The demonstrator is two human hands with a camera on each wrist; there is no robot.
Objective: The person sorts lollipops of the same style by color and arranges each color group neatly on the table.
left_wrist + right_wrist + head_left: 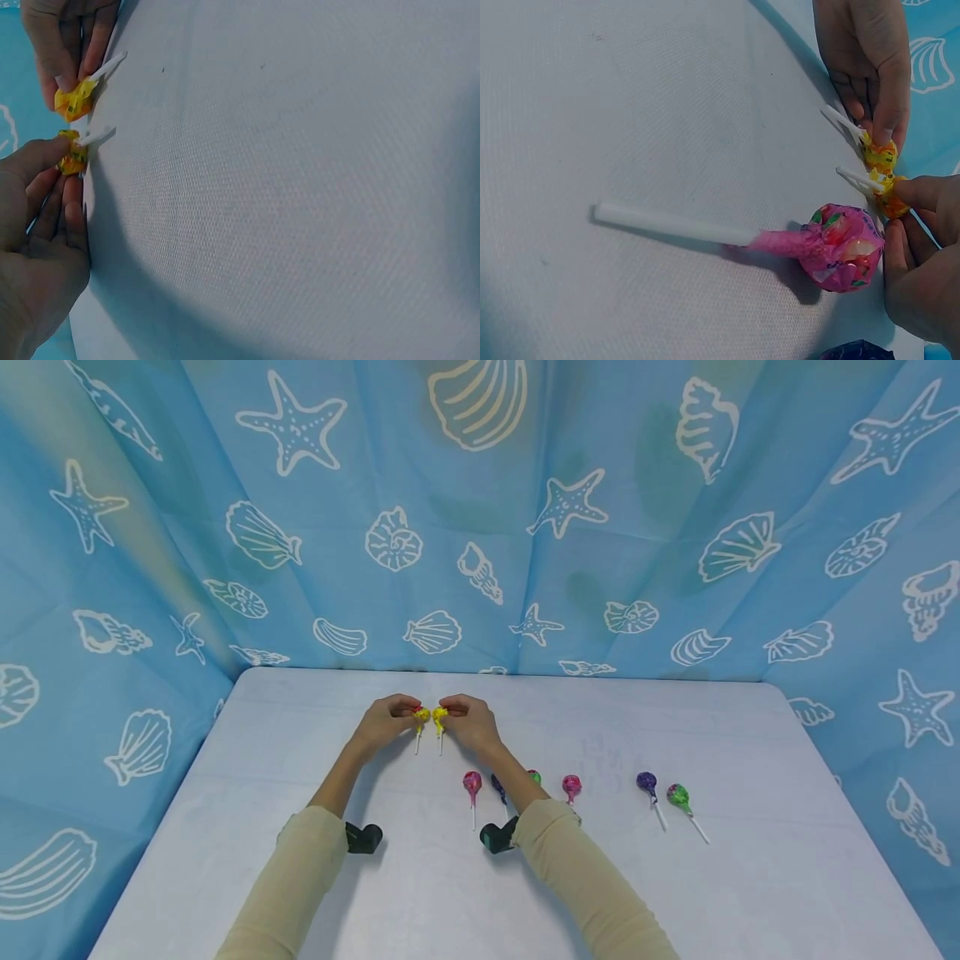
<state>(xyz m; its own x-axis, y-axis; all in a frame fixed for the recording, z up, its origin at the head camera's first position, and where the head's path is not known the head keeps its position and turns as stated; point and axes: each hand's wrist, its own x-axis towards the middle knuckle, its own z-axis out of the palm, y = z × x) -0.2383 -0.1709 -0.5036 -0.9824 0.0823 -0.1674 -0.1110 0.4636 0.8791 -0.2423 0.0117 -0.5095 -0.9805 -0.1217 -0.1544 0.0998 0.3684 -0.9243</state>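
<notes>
Toward the far side of the white table, my left hand (386, 724) pinches a yellow-wrapped lollipop (422, 716) by its head, thumb and fingers on the wrapper. Right beside it, my right hand (472, 724) pinches a second yellow lollipop (439, 718) in the same way. Both white sticks point toward me. In the right wrist view the left hand's lollipop (879, 152) and the right hand's lollipop (889, 196) are very close together; whether they touch I cannot tell. A pink lollipop (844, 247) lies near the right hand, stick also toward me.
On the white table (600, 893), a pink lollipop (572, 787), a purple one (647, 782) and a green one (678, 797) lie to the right. The right forearm partly covers a dark lollipop (498, 785) and another green one (534, 776). Behind hangs a blue seashell curtain (480, 602).
</notes>
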